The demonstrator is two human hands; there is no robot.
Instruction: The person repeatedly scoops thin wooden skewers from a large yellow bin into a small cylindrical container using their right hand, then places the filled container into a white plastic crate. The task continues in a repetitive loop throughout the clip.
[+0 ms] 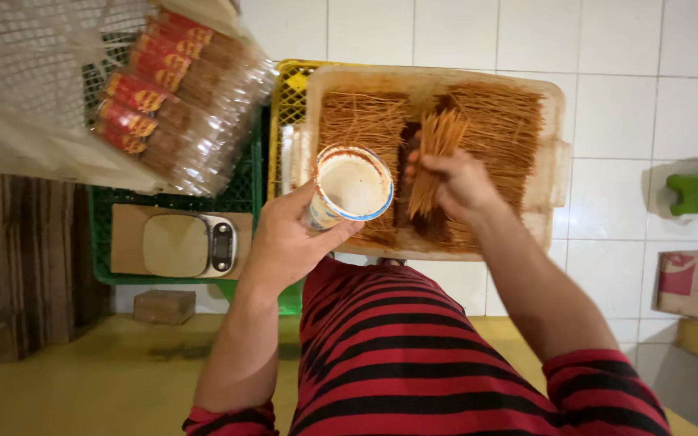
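Fingers of the right hand (pixel 456 184) pinch a bundle of thin orange-brown snack sticks (pixel 436 157) above the stick-filled clear plastic tub (pixel 555 153), while the left hand (pixel 288 242) grips an empty round white paper cup (pixel 351 187), unfilled so far.

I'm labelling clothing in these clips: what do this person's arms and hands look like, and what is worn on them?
Both forearms are bare. Red-and-black striped sleeves are pushed up near the elbows. The left hand and right hand wear no gloves; no rings, watch or bracelets are visible.
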